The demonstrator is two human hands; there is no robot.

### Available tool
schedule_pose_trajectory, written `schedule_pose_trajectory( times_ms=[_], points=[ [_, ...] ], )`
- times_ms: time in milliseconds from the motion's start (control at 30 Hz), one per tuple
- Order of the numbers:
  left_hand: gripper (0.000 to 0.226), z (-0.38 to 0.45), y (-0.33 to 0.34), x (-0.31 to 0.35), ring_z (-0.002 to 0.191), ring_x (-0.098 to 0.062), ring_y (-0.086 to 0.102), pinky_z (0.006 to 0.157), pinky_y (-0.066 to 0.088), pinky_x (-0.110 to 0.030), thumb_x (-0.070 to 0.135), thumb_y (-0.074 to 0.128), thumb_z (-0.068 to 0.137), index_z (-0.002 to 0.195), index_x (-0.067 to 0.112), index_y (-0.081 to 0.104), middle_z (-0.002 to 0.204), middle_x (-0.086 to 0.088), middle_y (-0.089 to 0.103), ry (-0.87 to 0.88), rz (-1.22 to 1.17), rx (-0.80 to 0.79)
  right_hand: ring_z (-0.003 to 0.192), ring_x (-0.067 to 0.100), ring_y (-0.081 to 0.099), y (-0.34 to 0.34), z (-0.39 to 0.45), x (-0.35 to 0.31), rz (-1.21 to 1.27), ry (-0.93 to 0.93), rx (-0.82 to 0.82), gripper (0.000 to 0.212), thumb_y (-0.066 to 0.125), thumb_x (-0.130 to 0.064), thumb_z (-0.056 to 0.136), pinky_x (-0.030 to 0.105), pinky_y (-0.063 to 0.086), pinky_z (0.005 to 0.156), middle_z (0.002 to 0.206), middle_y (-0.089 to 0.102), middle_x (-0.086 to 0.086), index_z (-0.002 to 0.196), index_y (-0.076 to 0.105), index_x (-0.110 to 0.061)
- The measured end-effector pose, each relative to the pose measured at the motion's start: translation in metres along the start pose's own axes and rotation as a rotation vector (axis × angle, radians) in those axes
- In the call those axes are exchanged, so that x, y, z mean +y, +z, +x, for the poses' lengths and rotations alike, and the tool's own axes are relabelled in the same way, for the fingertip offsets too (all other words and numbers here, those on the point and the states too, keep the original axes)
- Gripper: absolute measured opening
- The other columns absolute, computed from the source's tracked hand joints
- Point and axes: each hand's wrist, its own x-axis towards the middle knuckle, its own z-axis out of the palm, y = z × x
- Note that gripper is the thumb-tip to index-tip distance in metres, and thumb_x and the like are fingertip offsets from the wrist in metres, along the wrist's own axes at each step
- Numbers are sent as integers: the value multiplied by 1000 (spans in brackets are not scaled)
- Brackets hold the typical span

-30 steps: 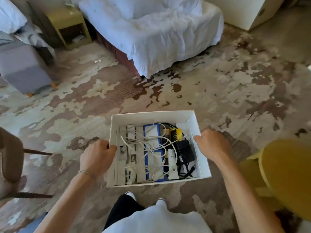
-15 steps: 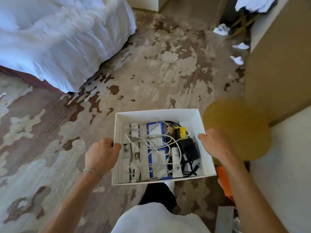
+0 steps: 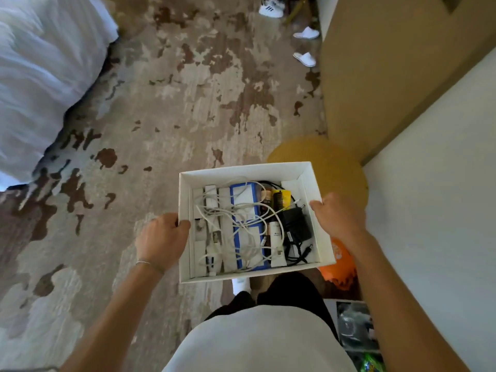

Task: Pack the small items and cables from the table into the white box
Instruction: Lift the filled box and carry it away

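The person carries the white box (image 3: 308, 181) over the carpet, left hand (image 3: 161, 237) and right hand (image 3: 338, 216) each closed on a side wall. White cables (image 3: 241, 224) and a black charger (image 3: 296, 224) lie inside; keeping it level should stop them sliding.

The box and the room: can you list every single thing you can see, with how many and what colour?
white box: one, white, held above the carpet
cables: a tangle, white, across the middle of the box
power adapter: one, black, right side of the box
flat pack: one, blue-edged, under the cables
tube: one, white, beside the adapter
bed cover: one, white, upper left
slippers: two, white, top right
sneaker: one, white with stripes, top edge
round stool: one, yellow, behind the box
carpet: one, beige and brown, floor
left hand: one, gripping the box's left wall
right hand: one, gripping the right wall
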Motion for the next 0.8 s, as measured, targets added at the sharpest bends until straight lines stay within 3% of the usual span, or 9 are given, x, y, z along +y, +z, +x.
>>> schedule_pose_trajectory(
  times_ms=[133, 333, 467, 600, 733, 800],
  points=[
    [31, 17, 22, 44, 55, -28, 59, 54, 51, -36, 28, 54, 88, 61, 12, 57, 58, -7, 60, 10, -5, -33, 53, 15, 43, -17, 25, 29, -81, 42, 17, 43, 49, -34, 100, 26, 24, 50, 61, 49, 4, 62, 48, -13],
    [33, 48, 71, 101, 52, -26, 53, 49, 35, -27, 27, 53, 89, 60, 12, 50, 56, -5, 54, -1, -35, -62, 52, 12, 39, -26, 90, 77, -116, 33, 48, 41, 48, -38, 100, 22, 25, 51, 61, 48, 2, 66, 52, -16],
    [31, 63, 103, 142, 54, -26, 54, 49, 33, -27, 28, 51, 88, 61, 13, 51, 58, -5, 55, -45, -23, -70, 63, 17, 54, -29, 141, 113, -110, 16, 39, 40, 47, -40, 100, 21, 32, 58, 64, 53, 5, 78, 63, -11],
    [25, 84, 141, 182, 57, -21, 53, 50, 33, -28, 29, 51, 90, 70, 15, 55, 65, -3, 58, -69, 17, -100, 51, 18, 47, -30, 196, 147, -129, 8, 21, 46, 47, -40, 100, 25, 30, 53, 59, 50, 3, 67, 58, -10],
    [27, 109, 182, 212, 64, -28, 58, 57, 45, -32, 31, 52, 91, 70, 14, 54, 68, -7, 60, -85, 49, -133, 49, 16, 44, -25, 241, 180, -157, 2, 1, 47, 45, -40, 102, 24, 28, 51, 58, 50, 3, 65, 53, -11],
    [26, 124, 204, 223, 65, -25, 58, 56, 43, -29, 34, 53, 92, 72, 17, 55, 69, -4, 59, -98, 79, -145, 48, 15, 42, -18, 262, 195, -169, -2, -14, 48, 45, -40, 102, 24, 25, 49, 57, 48, 2, 63, 50, -12]
  ],
)
